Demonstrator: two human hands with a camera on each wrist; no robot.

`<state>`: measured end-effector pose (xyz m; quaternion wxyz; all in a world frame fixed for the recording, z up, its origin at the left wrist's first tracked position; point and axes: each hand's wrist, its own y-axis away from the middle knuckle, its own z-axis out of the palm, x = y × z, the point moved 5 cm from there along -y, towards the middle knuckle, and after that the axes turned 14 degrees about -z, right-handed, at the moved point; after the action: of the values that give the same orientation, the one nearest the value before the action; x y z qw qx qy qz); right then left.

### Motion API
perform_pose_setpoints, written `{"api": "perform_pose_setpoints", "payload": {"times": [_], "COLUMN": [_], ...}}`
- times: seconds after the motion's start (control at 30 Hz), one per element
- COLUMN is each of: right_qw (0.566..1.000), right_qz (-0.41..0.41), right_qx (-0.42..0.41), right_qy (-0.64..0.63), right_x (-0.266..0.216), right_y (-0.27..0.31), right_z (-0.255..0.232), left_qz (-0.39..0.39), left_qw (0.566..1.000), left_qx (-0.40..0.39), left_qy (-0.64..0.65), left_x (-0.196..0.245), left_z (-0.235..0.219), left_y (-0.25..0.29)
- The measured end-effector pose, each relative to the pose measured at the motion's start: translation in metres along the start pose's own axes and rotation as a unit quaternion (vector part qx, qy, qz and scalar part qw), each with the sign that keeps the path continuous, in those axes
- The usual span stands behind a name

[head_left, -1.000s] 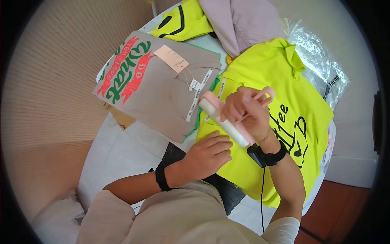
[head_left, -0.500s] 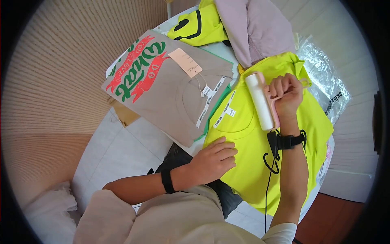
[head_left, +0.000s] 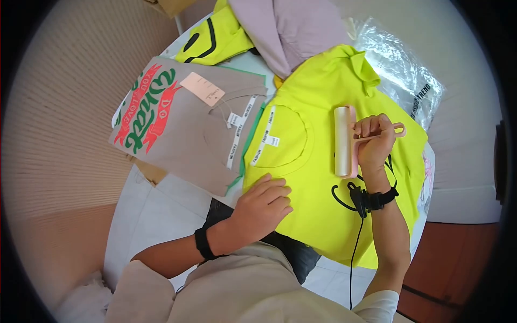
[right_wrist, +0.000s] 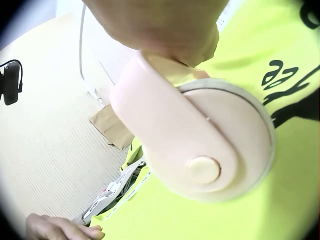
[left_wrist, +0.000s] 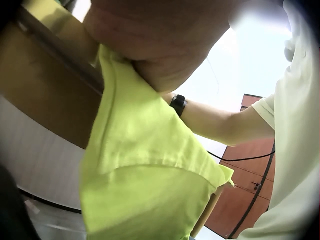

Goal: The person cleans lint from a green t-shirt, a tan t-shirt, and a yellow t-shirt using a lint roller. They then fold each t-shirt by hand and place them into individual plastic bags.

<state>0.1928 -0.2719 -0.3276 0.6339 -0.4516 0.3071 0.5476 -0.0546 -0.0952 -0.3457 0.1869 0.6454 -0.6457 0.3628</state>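
Note:
A yellow T-shirt (head_left: pixel 323 199) with black lettering lies spread on the table, its neckline toward the left. Over its right part, my right hand (head_left: pixel 377 141) grips the pink handle of a lint roller (head_left: pixel 342 141). The white roll stands lengthwise in the head view; in the right wrist view its pink end cap (right_wrist: pixel 202 170) sits close over the yellow cloth. My left hand (head_left: pixel 260 207) rests at the near left edge of the shirt, fingers relaxed. From the left wrist view, shirt cloth (left_wrist: pixel 145 150) hangs down below that hand.
Left of the yellow shirt lies a folded grey T-shirt (head_left: pixel 188 140) with a pink hang tag (head_left: pixel 202 89). A mauve garment (head_left: pixel 301 32) and another yellow piece with black print (head_left: pixel 212 40) are heaped at the back. Clear plastic packaging (head_left: pixel 401 70) lies at the back right.
My right hand has turned the lint roller from slanting to nearly lengthwise and carried it right, away from the neckline. The left hand stays on the shirt's edge. The head view has shifted.

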Motion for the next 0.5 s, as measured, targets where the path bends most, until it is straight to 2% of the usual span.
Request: {"api": "perform_pose_setpoints", "payload": {"times": [0.07,0.13,0.27,0.37,0.47,0.5], "right_qw": [0.999,0.997,0.995,0.997,0.999,0.998], "right_qz": [-0.011,0.004,0.036,0.03,0.011,0.012], "right_qx": [-0.038,-0.067,-0.022,-0.007,0.025,0.036], "right_qy": [0.002,-0.04,-0.088,-0.064,-0.045,-0.059], "right_x": [-0.011,-0.009,0.006,0.0,-0.006,-0.007], "right_y": [0.012,0.025,0.042,0.039,0.036,0.033], "right_z": [0.005,0.013,0.024,0.013,-0.013,-0.024], "left_qz": [0.004,0.012,0.043,0.041,0.071,0.06], "left_qw": [0.999,0.992,0.962,0.933,0.923,0.919], "left_qx": [-0.029,-0.108,-0.227,-0.297,-0.299,-0.312], "left_qy": [-0.027,-0.057,-0.148,-0.2,-0.231,-0.233], "left_x": [0.006,0.016,0.028,0.033,0.034,0.034], "left_z": [-0.002,-0.009,-0.005,0.004,0.006,0.006], "left_y": [-0.002,-0.012,-0.028,-0.031,-0.03,-0.03]}}
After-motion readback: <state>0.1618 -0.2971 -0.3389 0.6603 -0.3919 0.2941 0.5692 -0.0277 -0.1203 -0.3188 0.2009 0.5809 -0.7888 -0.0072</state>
